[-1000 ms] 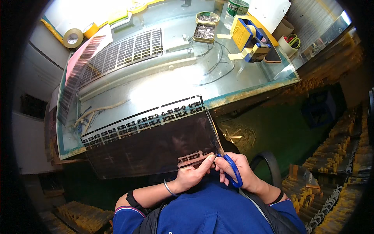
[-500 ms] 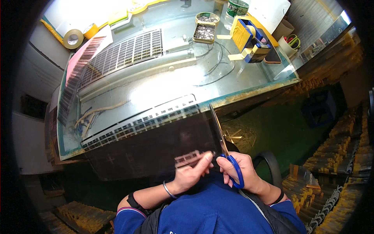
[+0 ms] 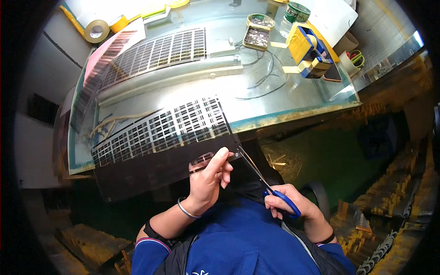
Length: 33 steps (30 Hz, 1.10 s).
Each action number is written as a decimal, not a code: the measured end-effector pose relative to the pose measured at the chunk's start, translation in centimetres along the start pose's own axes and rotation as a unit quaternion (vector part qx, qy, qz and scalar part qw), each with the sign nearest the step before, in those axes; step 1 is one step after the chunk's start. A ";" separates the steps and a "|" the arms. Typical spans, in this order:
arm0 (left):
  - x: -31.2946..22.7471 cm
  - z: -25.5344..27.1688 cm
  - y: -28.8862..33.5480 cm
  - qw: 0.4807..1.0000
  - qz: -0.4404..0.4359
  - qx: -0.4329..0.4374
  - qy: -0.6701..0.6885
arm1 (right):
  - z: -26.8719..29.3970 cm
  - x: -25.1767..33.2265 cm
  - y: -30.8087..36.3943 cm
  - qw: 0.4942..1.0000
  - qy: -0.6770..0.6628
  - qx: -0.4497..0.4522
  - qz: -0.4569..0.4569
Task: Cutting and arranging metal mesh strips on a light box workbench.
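Observation:
A dark film sheet [image 3: 137,172] with rows of black printed patterns [image 3: 174,121] lies partly on the glass table and hangs over its front edge. My left hand [image 3: 205,183] pinches the sheet near its lower right side, thumb on top. In my right hand [image 3: 293,201] are scissors [image 3: 253,166] with blue handles. Their blades stand slightly apart and point up and left, tips beside the sheet's right edge, close to my left thumb. Whether the blades touch the film I cannot tell.
On the glass table [image 3: 293,111] lie another patterned film [image 3: 160,52], a lamp tube [image 3: 174,81] and cables. Farther back are tape rolls [image 3: 96,31], a tin of small bits [image 3: 255,38], a yellow-and-blue tape dispenser [image 3: 308,50] and a cup [image 3: 352,63] holding green-handled scissors.
The film has moved farther onto the table, and my left hand has gone up and left with it. The scissors have tilted left, their blades now parted at the film's right edge.

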<state>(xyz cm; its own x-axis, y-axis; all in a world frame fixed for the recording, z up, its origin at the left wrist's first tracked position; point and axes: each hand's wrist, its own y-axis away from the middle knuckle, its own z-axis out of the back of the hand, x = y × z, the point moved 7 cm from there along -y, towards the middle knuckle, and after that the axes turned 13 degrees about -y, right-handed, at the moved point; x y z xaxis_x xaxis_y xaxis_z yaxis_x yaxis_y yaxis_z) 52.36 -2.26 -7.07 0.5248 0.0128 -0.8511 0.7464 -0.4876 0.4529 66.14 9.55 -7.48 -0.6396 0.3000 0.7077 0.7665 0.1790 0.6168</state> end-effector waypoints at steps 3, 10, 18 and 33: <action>-0.2 -0.1 0.2 1.000 0.010 -0.005 -0.010 | 0.1 0.2 -0.2 0.999 -0.038 0.016 0.029; -0.1 -0.4 0.5 0.999 0.033 0.033 0.006 | -0.1 0.4 -0.4 0.993 -0.079 0.083 0.020; -0.5 -0.9 0.5 0.998 0.046 0.035 -0.018 | -1.1 0.1 -0.3 0.977 -0.176 0.119 0.012; 0.0 -1.7 0.5 0.994 0.074 0.075 -0.016 | -1.9 1.5 0.7 0.985 0.042 -0.144 0.080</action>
<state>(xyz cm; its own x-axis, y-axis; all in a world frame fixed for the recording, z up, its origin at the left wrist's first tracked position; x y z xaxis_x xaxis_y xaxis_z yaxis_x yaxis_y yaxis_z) 53.43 -1.03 -6.35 0.6092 -0.0957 -0.7873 0.5909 -0.6073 0.5311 65.57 8.40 -5.33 -0.5234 0.2212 0.8229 0.8179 -0.1404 0.5580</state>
